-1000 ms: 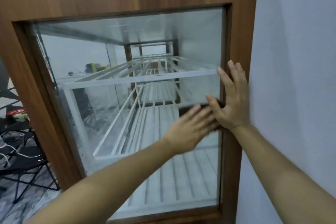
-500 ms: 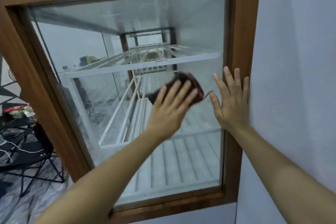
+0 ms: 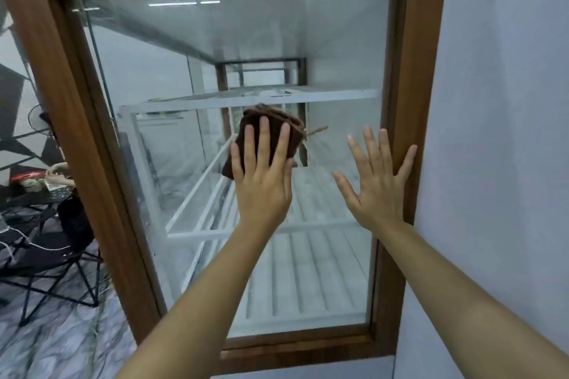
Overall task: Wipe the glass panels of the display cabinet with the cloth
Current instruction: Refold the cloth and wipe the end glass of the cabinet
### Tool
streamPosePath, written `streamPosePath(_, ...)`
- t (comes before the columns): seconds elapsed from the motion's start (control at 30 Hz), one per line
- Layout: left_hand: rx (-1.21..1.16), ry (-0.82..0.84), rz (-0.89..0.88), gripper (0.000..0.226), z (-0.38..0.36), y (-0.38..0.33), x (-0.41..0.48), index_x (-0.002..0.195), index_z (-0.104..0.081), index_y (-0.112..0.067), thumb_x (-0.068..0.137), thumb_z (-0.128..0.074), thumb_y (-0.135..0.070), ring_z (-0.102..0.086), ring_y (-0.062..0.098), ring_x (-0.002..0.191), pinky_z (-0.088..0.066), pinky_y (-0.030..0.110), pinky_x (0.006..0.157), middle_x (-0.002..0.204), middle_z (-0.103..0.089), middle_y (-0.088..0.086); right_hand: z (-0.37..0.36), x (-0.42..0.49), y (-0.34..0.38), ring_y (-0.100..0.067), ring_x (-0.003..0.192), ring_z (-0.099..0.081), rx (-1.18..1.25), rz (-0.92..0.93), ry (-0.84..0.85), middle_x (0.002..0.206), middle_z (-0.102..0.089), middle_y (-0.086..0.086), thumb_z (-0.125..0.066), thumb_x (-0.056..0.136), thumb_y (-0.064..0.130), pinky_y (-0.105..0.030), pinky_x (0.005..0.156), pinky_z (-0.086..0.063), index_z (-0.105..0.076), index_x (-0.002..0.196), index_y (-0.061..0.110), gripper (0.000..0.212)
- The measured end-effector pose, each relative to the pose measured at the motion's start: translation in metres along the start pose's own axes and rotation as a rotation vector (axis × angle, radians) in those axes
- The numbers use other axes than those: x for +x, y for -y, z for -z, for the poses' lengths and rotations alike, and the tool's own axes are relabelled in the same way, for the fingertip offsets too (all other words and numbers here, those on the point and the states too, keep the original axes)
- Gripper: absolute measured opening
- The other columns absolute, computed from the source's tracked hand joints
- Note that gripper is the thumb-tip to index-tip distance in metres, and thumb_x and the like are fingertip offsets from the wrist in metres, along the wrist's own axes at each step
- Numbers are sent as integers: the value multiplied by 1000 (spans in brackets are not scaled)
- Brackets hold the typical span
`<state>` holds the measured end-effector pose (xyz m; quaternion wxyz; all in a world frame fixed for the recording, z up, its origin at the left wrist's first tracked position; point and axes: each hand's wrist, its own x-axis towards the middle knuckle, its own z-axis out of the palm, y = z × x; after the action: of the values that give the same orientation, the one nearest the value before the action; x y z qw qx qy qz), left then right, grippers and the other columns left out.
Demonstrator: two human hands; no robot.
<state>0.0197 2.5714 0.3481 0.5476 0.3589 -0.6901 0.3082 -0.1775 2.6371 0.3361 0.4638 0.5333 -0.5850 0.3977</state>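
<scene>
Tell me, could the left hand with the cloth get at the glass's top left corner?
Probably yes: the left hand presses the cloth mid-pane, and nothing shows between it and that corner of the glass.

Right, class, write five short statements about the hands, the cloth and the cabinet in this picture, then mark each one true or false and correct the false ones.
1. The left hand presses a folded dark brown cloth flat against the glass panel. True.
2. The right hand holds a spray bottle. False: it is empty, fingers spread.
3. The glass sits in a brown wooden frame. True.
4. The white slatted shelves behind the glass are full of goods. False: none show on them.
5. The cloth is at the panel's bottom left corner. False: it is near the middle.
</scene>
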Motion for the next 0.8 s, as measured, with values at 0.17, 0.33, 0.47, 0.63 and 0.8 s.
streamPosePath(0.17, -25, 172, -31, 54, -8, 3, -115, 159, -10, -32, 108, -28, -38, 0, 23, 155, -9, 49, 124, 168, 2, 0, -3, -3, -5, -25, 151, -18, -20, 44, -20, 161, -27, -4, -44, 99, 53, -67, 116, 1, -33, 152, 25, 61)
streamPosePath(0.33, -52, 14, 256, 54, 12, 25, 15, 159, -17, -25, 108, -30, -37, -7, 31, 154, -2, 48, 123, 166, -11, 11, -6, -8, -5, -25, 149, -25, -7, 39, -69, 160, -31, -3, -46, 100, 51, -65, 117, -3, -35, 152, 25, 59)
streamPosePath(0.47, -40, -36, 283, 54, 21, 48, 27, 159, -17, -20, 108, -32, -33, -4, 31, 154, 2, 46, 124, 166, -10, 13, -7, -14, -3, -25, 150, -24, 8, 20, -70, 160, -30, -4, -47, 100, 49, -60, 120, 0, -32, 152, 25, 59)
streamPosePath(0.63, -101, 161, 291, 57, 11, 33, -139, 159, -2, -33, 108, -27, -35, 6, 27, 155, -9, 60, 121, 168, 7, 2, -10, -39, 0, -25, 151, -20, 48, -10, -25, 162, -26, -5, -51, 97, 44, -55, 121, 2, -32, 152, 23, 62)
streamPosePath(0.8, -80, 88, 267, 57, 16, 61, -81, 159, -7, -31, 106, -30, -34, 3, 28, 154, -3, 53, 123, 167, -1, 7, -15, -60, -4, -27, 149, -26, 43, 45, -39, 159, -32, -7, -55, 96, 42, -56, 122, -3, -37, 150, 21, 61)
